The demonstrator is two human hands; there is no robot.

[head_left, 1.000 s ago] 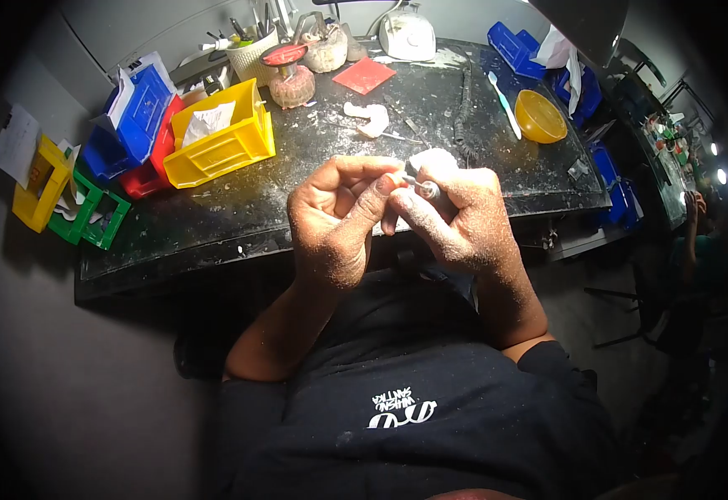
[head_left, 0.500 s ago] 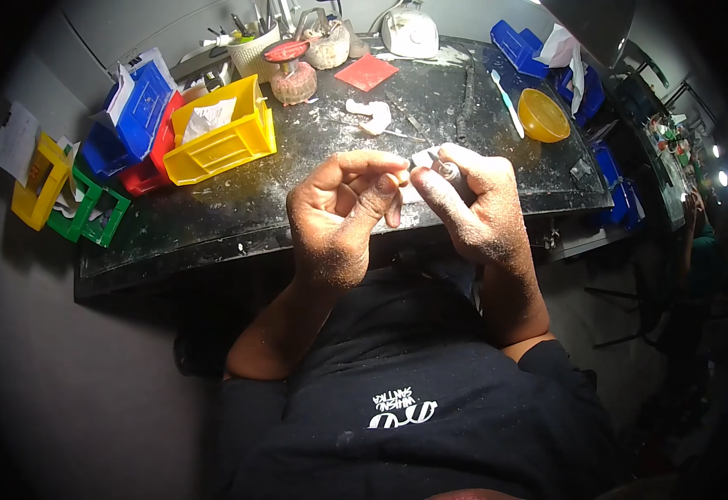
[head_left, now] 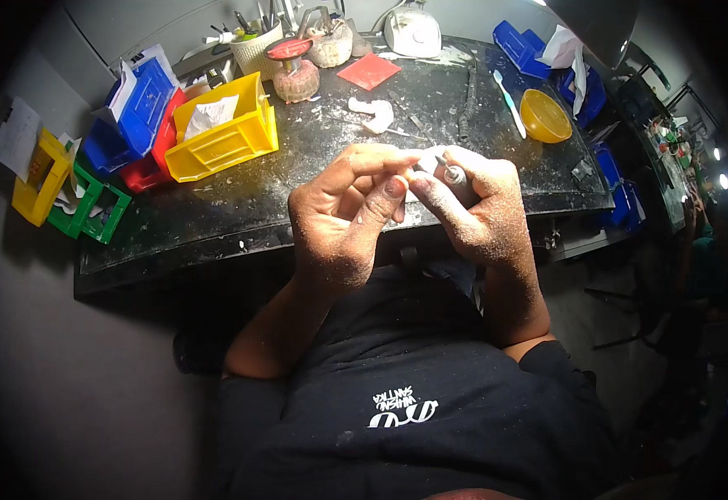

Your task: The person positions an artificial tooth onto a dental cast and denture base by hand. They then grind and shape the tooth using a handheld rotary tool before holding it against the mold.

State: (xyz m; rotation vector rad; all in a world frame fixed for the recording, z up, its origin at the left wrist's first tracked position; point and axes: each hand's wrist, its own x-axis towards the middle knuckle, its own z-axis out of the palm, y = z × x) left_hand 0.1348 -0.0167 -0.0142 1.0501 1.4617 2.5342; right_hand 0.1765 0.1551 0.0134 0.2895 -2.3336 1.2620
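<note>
My left hand [head_left: 343,217] has its thumb and index finger pinched round something too small and hidden to make out. Beside it, fingertips nearly touching, my right hand [head_left: 485,204] is closed on a grey handpiece [head_left: 455,174] with a thin metal tip. White dust covers the skin of both hands, more thickly on the right. A white piece [head_left: 431,158] shows behind the fingertips. Just beyond my hands, a white plaster model [head_left: 374,115] lies on the dark, dusty bench [head_left: 214,225] near a thin metal tool [head_left: 401,133].
At the left stand yellow [head_left: 226,142], red, blue and green bins. Further back are a glass burner [head_left: 296,81], a holder of tools [head_left: 256,54], a red square [head_left: 369,72] and a white device [head_left: 412,33]. On the right lie a toothbrush [head_left: 510,104] and an orange bowl [head_left: 545,115].
My right hand has shifted slightly right with the handpiece. My left fingertips have moved a little right and up, still pinched. The bench objects have not moved.
</note>
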